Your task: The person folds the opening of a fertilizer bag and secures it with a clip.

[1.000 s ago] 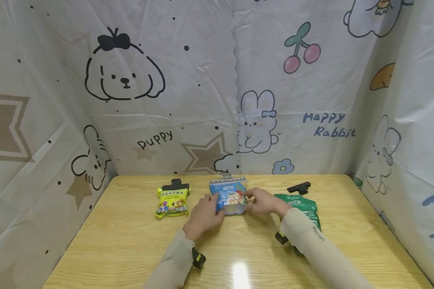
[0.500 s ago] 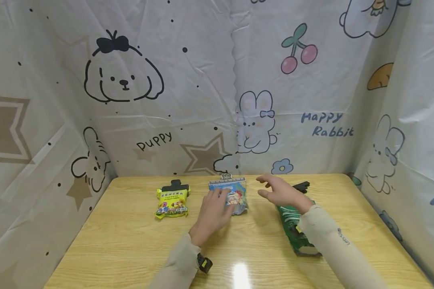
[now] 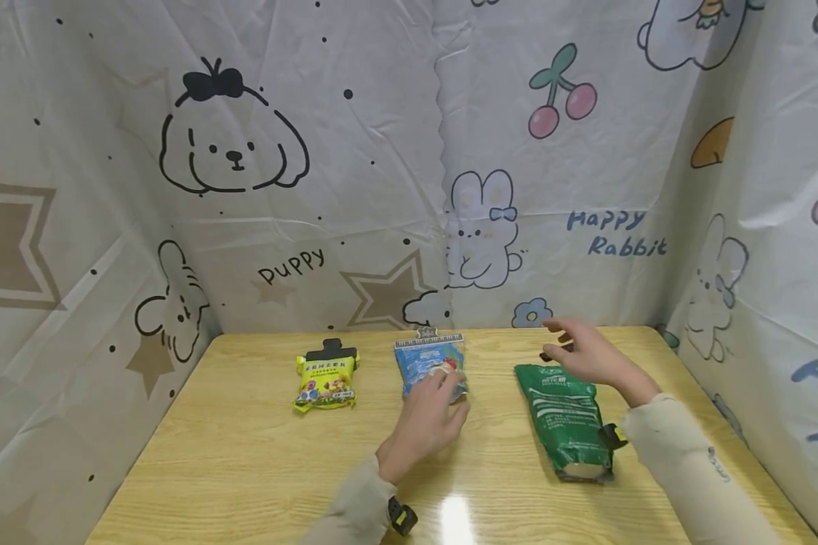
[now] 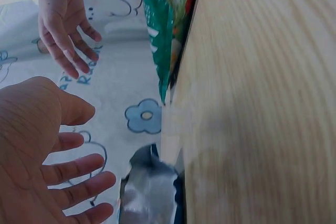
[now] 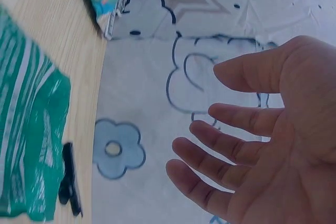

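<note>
Both left hand (image 3: 426,422) and right hand (image 3: 589,357) have released the clipped blue bag (image 3: 419,363) central on the table (image 3: 245,431), fingers relaxed; the right hovers near the loose clip (image 5: 72,179), the green bag (image 3: 564,416) alone unclipped.

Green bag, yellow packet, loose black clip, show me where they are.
Green bag (image 3: 566,420): head view, middle of its upper face.
Yellow packet (image 3: 326,384): head view, middle of its printed face.
Loose black clip (image 5: 72,182): right wrist view, on its long bar.
</note>
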